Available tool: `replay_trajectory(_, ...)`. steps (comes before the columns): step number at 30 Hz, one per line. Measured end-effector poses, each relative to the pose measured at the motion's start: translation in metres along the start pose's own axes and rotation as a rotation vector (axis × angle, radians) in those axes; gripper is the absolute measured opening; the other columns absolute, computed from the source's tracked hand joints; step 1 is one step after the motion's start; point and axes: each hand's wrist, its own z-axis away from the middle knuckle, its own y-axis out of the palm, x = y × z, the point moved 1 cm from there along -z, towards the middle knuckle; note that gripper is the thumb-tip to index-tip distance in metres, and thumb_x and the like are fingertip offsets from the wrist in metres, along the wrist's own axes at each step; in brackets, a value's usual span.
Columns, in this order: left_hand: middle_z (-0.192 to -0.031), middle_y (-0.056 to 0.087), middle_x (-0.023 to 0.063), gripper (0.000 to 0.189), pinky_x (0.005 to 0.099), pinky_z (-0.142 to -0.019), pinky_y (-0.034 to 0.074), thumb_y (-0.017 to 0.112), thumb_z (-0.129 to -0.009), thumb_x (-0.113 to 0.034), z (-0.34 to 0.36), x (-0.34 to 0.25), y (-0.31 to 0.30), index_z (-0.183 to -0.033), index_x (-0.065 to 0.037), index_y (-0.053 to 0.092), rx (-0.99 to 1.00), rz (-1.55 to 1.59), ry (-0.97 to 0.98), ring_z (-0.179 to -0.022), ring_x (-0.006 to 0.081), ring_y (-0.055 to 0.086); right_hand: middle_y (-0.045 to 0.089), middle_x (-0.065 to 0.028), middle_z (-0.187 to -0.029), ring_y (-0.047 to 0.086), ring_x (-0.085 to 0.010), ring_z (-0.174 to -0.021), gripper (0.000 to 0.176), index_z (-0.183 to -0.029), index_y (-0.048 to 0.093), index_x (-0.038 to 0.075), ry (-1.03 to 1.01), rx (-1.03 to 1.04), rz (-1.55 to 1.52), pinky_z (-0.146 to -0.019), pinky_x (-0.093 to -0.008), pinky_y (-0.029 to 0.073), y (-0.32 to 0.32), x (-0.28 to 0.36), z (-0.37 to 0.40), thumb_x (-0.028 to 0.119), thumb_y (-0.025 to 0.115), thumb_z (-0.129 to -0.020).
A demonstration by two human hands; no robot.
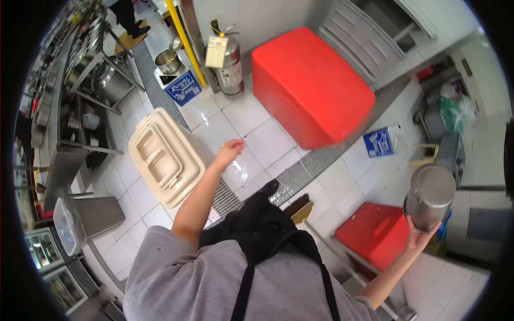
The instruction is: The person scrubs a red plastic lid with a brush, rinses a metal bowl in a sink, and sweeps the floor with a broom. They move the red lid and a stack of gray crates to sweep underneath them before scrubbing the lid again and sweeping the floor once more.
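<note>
My right hand [417, 235] grips a cylindrical stainless steel pot [431, 195] from its near end, out at the right side. The pot's round, flat end faces up and away; whatever is inside it is hidden. My left hand [230, 152] is held out in front of me over the tiled floor, fingers loosely bent, with nothing in it. Closest to that hand is a beige plastic lid or bin cover [166, 160] with recessed panels, to its left.
A large red box [313, 80] stands ahead, beside a fire extinguisher [230, 67]. Another red container [372, 232] lies below the pot. A metal drain grate [316, 168] crosses the floor, with a broom [300, 208] near it. Steel shelving [64, 134] lines the left.
</note>
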Motion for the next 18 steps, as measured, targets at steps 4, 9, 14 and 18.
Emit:
replay_trajectory(4,-0.082,0.059,0.0035,0.026,0.0246,-0.069,0.043,0.056,-0.078,-0.019,0.045,0.055,0.04,-0.099,-0.005,0.058,0.221,-0.135,0.007,-0.075,0.0114,0.052,0.035,-0.0137,-0.126,0.039,-0.0295,-0.111,0.058,-0.121,0.037,0.002,-0.214,-0.067,0.086,-0.079,-0.0504,0.044,-0.104,0.023,0.071,0.03,0.063,-0.076)
replay_trajectory(9,-0.088,0.061,0.0133,0.029,0.0317,-0.074,0.044,0.054,-0.077,-0.026,0.07,0.18,0.003,-0.093,-0.003,0.06,0.204,-0.51,0.098,-0.083,0.0222,0.057,0.043,-0.0142,-0.119,0.043,-0.0247,-0.108,0.053,-0.117,0.042,-0.004,-0.476,-0.241,0.174,-0.079,-0.0456,0.046,-0.195,0.088,0.179,0.023,0.063,-0.077)
replay_trajectory(14,-0.104,0.056,0.0176,0.035,0.0397,-0.08,0.043,0.036,-0.084,-0.023,0.109,0.319,-0.131,-0.103,-0.002,0.056,0.244,-1.247,-0.201,-0.098,0.0309,0.052,0.046,-0.014,-0.116,0.047,-0.0218,-0.104,0.053,-0.113,0.047,-0.004,-0.777,-0.659,0.51,-0.078,-0.036,0.047,-0.318,0.173,0.261,0.027,0.066,-0.074)
replay_trajectory(18,-0.07,0.053,0.0101,0.029,0.0395,-0.056,0.042,0.044,-0.083,-0.03,0.163,0.354,-0.177,-0.091,-0.005,0.056,0.197,-0.853,-0.469,-0.068,0.0189,0.052,0.062,-0.008,-0.088,0.057,-0.0158,-0.079,0.042,-0.091,0.063,-0.002,-0.838,-0.964,0.818,-0.07,-0.0275,0.044,-0.386,0.216,0.296,0.035,0.068,-0.07)
